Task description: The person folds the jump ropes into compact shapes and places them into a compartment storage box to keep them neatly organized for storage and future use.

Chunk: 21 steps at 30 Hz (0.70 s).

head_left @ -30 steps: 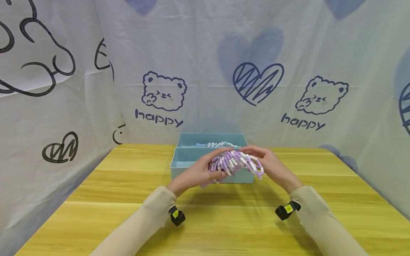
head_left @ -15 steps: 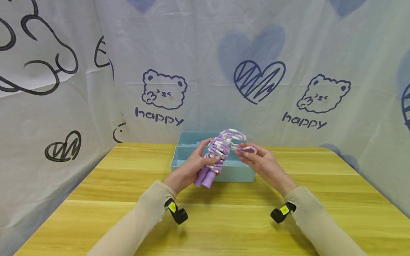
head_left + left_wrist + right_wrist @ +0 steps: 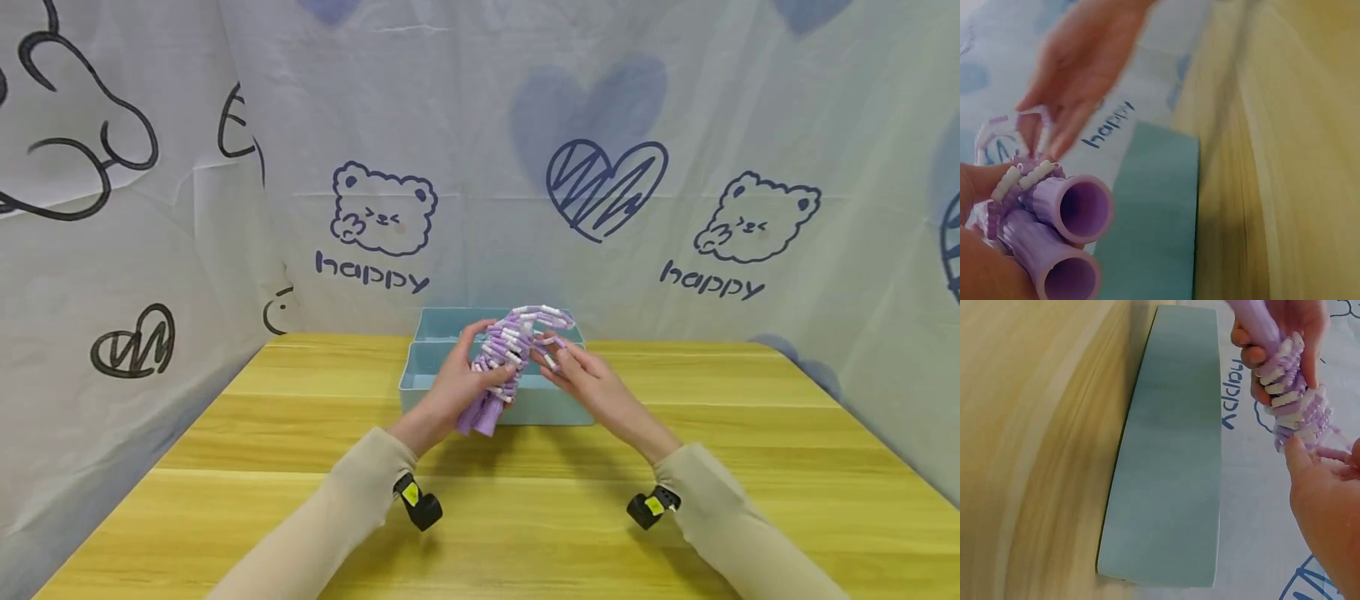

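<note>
A purple and white beaded jump rope (image 3: 506, 346) is bundled in the air just in front of the teal box (image 3: 553, 408). My left hand (image 3: 461, 379) grips the bundle, thumb across the coils. Its two hollow purple handles (image 3: 1088, 209) stick out below that hand, side by side. A loop of beads curves out from the top of the bundle. On the right side, my right hand (image 3: 588, 383) pinches a beaded strand near the bundle, with its thumb against the beads in the right wrist view. The strand's end is partly hidden by its fingers.
The teal box has two compartments, the rear one higher, and stands at the back of the wooden table (image 3: 525, 533). Behind it hangs a white cloth (image 3: 480, 125) with printed bears and hearts. Another cloth wall closes the left side.
The bundle has turned from sideways to upright, so its purple handles point down in front. My right hand has drawn a strand out beside the bundle, then moved left toward the coils.
</note>
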{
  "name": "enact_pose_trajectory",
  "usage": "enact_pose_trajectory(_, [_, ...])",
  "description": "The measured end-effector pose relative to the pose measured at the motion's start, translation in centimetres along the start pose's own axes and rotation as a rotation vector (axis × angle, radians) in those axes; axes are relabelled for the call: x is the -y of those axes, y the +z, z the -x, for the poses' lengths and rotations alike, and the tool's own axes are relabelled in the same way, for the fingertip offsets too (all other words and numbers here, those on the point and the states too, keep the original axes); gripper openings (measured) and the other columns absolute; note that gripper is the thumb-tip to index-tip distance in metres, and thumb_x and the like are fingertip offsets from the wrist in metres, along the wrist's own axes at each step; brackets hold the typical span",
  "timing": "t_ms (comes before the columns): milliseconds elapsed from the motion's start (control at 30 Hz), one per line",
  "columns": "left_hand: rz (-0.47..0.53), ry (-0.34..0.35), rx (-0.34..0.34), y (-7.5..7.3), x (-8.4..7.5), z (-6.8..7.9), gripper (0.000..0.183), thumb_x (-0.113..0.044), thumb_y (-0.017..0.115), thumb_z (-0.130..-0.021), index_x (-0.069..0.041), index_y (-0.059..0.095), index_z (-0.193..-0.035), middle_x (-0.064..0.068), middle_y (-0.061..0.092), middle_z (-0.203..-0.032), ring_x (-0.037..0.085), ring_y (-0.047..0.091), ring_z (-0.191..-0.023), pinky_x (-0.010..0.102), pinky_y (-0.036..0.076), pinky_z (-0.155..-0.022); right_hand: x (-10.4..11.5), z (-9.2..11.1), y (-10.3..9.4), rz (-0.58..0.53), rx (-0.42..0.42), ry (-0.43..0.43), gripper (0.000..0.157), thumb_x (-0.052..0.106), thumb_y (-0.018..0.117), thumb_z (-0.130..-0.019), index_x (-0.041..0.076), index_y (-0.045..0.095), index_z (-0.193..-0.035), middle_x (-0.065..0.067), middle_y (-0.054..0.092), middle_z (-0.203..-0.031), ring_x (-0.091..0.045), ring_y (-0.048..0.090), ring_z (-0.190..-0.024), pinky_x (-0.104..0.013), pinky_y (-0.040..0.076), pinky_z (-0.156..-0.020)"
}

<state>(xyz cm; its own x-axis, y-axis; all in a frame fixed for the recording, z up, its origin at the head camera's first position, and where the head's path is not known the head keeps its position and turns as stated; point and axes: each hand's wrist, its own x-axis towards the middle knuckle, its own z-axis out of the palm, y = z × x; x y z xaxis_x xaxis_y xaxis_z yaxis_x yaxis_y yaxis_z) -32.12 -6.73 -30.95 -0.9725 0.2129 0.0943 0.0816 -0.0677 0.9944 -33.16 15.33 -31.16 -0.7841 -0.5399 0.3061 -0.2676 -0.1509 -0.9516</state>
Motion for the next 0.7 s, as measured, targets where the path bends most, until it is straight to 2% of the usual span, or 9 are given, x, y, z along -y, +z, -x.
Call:
enact_pose_trajectory(133, [-0.310,0.166,-0.006,0.1,0.4,0.1,0.070,-0.010,0.072,-0.090,-0.043,0.039,-0.142,0.013,0.054,-0.122,0.025,0.065,-0.083,0.040,0.056,-0.065,0.0,0.0,-0.3,0.029,-0.187,-0.015,0.047,0.023,0.045,-0.106,-0.022,0.051,-0.119,-0.023,0.047,-0.143,-0.028,0.056,-0.123,-0.039,0.044,-0.098])
enact_pose_trajectory(200, [-0.467,0.251,-0.014,0.1,0.6,0.1,0.071,-0.011,0.072,-0.090,-0.044,0.039,-0.144,0.012,0.056,-0.121,0.023,0.064,-0.083,0.036,0.055,-0.062,0.0,0.0,-0.5,0.010,-0.283,-0.016,0.044,0.021,0.051,-0.104,-0.019,0.054,-0.122,-0.022,0.059,-0.131,-0.026,0.064,-0.111,-0.039,0.048,-0.092])
enact_pose_trajectory(267, [-0.598,0.330,-0.016,0.1,0.7,0.2,0.071,-0.011,0.071,-0.091,-0.041,0.039,-0.146,0.013,0.057,-0.127,0.023,0.064,-0.087,0.035,0.055,-0.065,0.0,-0.1,-0.7,-0.042,-0.332,0.002,0.039,0.016,0.051,-0.104,-0.020,0.054,-0.120,-0.020,0.065,-0.121,-0.024,0.067,-0.105,-0.039,0.049,-0.091])
enact_pose_trajectory(333, [-0.717,0.405,-0.028,0.1,0.8,0.2,0.070,-0.011,0.072,-0.091,-0.037,0.039,-0.147,0.012,0.057,-0.131,0.022,0.064,-0.094,0.037,0.055,-0.071,0.3,-0.1,-0.9,-0.172,-0.323,0.029,0.038,0.010,0.045,-0.105,-0.021,0.046,-0.128,-0.021,0.064,-0.122,-0.024,0.066,-0.107,-0.038,0.047,-0.094])
enact_pose_trajectory(400, [-0.810,0.472,-0.046,0.1,0.8,0.3,0.070,-0.011,0.073,-0.090,-0.034,0.040,-0.147,0.010,0.056,-0.136,0.022,0.062,-0.104,0.038,0.053,-0.081,0.8,-0.1,-1.2,-0.347,-0.288,0.063,0.042,0.008,0.036,-0.107,-0.016,0.034,-0.141,-0.021,0.058,-0.130,-0.025,0.063,-0.113,-0.037,0.044,-0.099])
enact_pose_trajectory(467, [-0.885,0.522,-0.065,0.1,0.8,0.3,0.070,-0.010,0.074,-0.089,-0.033,0.042,-0.147,0.010,0.058,-0.133,0.024,0.061,-0.108,0.041,0.052,-0.084,1.2,0.0,-1.5,-0.534,-0.252,0.099,0.049,0.014,0.030,-0.108,-0.012,0.021,-0.148,-0.025,0.046,-0.138,-0.029,0.059,-0.118,-0.037,0.040,-0.104])
enact_pose_trajectory(533, [-0.953,0.560,-0.080,0.1,0.9,0.4,0.069,-0.010,0.074,-0.089,-0.033,0.043,-0.146,0.011,0.061,-0.124,0.025,0.062,-0.103,0.042,0.053,-0.082,1.5,0.0,-1.9,-0.646,-0.241,0.131,0.057,0.026,0.030,-0.108,-0.009,0.014,-0.150,-0.026,0.039,-0.138,-0.031,0.057,-0.118,-0.038,0.038,-0.106])
enact_pose_trajectory(600, [-1.022,0.582,-0.081,0.0,0.9,0.4,0.068,-0.011,0.074,-0.089,-0.034,0.044,-0.146,0.011,0.062,-0.116,0.023,0.063,-0.093,0.040,0.054,-0.075,1.6,0.0,-2.1,-0.654,-0.252,0.153,0.063,0.033,0.033,-0.108,-0.008,0.012,-0.151,-0.025,0.044,-0.133,-0.031,0.059,-0.116,-0.038,0.039,-0.105])
enact_pose_trajectory(700, [-1.092,0.588,-0.070,0.0,1.0,0.6,0.067,-0.012,0.072,-0.091,-0.036,0.043,-0.146,0.008,0.060,-0.106,0.019,0.059,-0.079,0.034,0.052,-0.066,1.6,0.1,-2.1,-0.512,-0.295,0.158,0.062,0.027,0.041,-0.107,-0.002,0.014,-0.154,-0.018,0.060,-0.120,-0.026,0.065,-0.106,-0.036,0.044,-0.099])
